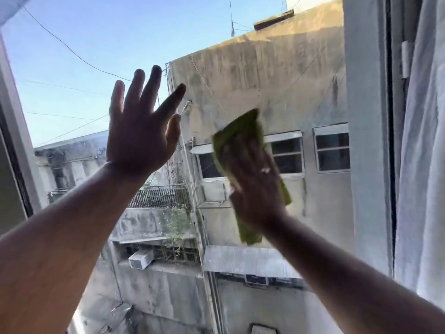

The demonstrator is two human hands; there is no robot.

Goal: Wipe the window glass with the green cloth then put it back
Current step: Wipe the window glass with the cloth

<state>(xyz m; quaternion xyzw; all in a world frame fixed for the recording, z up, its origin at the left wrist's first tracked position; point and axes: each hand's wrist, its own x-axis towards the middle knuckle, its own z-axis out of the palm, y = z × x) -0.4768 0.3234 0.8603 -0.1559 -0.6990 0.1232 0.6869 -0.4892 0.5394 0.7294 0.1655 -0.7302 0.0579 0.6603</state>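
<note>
Green cloth (243, 150) pinned under right hand (255, 186) against window glass (277, 92)

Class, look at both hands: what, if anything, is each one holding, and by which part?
The right hand presses flat over the middle of the green cloth on the glass. The left hand holds nothing.

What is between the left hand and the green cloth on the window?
Only bare window glass lies between the left hand and the green cloth, in the head view.
</note>
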